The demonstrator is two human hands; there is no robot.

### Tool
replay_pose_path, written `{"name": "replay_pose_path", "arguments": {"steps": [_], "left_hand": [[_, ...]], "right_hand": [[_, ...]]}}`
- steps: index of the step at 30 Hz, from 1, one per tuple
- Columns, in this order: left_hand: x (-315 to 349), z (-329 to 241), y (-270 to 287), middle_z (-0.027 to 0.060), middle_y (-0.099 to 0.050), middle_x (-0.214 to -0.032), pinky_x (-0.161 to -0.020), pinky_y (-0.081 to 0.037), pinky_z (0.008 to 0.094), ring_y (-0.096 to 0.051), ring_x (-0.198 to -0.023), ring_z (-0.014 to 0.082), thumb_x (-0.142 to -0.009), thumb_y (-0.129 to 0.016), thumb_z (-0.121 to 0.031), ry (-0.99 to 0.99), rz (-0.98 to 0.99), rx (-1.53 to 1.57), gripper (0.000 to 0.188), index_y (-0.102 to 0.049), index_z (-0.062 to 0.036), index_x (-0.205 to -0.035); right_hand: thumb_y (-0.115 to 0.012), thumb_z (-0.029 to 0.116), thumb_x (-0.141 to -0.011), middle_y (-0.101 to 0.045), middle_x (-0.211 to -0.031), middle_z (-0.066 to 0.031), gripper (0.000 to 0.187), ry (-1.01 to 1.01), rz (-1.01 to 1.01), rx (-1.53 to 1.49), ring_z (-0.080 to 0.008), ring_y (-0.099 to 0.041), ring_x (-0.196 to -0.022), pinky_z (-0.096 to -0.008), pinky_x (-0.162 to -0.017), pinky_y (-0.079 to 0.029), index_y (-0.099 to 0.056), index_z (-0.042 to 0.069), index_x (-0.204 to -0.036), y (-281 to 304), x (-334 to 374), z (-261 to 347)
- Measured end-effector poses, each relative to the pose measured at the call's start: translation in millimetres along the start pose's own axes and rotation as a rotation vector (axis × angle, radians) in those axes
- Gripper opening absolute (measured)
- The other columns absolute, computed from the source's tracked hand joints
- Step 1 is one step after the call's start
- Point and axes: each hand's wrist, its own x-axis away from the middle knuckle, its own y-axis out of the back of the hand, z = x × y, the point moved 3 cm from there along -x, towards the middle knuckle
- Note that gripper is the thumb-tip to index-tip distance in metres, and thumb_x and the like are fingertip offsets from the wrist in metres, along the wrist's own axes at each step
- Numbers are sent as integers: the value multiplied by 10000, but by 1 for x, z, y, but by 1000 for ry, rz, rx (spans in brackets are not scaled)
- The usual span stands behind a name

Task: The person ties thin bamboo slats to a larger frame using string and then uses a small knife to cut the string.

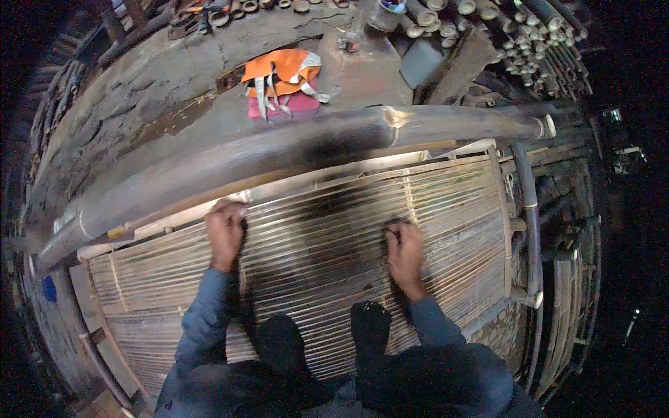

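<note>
Beneath me lies a wide panel of thin, pale bamboo slats (334, 279), set side by side with gaps between them. A few light cross strips (408, 188) run across the slats. My left hand (226, 235) is closed at the panel's far edge, beside a pale rail (185, 217). My right hand (406, 256) is closed over the slats right of the middle, just below a cross strip. Whatever the fingers of either hand grip is hidden or too small to name. My dark-clad feet (370, 327) rest on the slats between my forearms.
A thick bamboo pole (237, 157) spans the far side of the panel. Beyond it, an orange and white cloth item (282, 73) lies on a pink piece (296, 104). Cut bamboo poles (529, 35) are stacked at the far right. A darker pole (531, 223) flanks the panel's right end.
</note>
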Motion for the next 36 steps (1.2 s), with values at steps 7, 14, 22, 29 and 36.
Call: {"name": "replay_pose_path", "arguments": {"steps": [7,14,22,29,36], "left_hand": [[2,6,-7,158,-668,-857,-832,-452,456,-618,-884,349,-841,-685,-130,106,18,26,113,-724,-25,-842],[4,-20,1,169,-637,-1044,-918,-423,477,-576,-1016,364,-800,-693,-85,-41,-155,-102,265,-696,-72,-1065],[5,-100,-108,154,-595,-1229,-983,-455,482,-544,-1151,395,-951,-609,-246,-518,227,131,394,-565,-80,-1305],[-3,-101,-163,161,-624,-1064,-945,-473,448,-589,-1051,361,-922,-602,-250,-460,660,646,276,-631,-46,-1105],[16,-138,-115,136,-625,-1065,-902,-461,454,-584,-1026,336,-861,-648,-151,-536,185,324,266,-633,-56,-1110]], "right_hand": [[-670,153,-856,-555,-936,-170,172,96,32,218,-402,-546,-929,-514,-766,-419,-602,28,-952,-59,-19,69],[-534,110,-932,-569,-880,-146,70,252,-5,212,-346,-548,-775,-452,-673,-444,-557,57,-972,-82,-24,65],[-638,116,-946,-532,-708,57,110,-724,704,-967,-22,-411,-551,-218,-420,-286,-667,80,-1045,8,-26,56],[-681,210,-938,-556,-659,78,132,-563,340,-562,-17,-406,-550,-205,-476,-291,-730,93,-902,173,-4,0],[-631,161,-966,-614,-752,25,136,-550,59,-264,-79,-549,-712,-261,-664,-450,-697,58,-907,164,48,-36]]}}
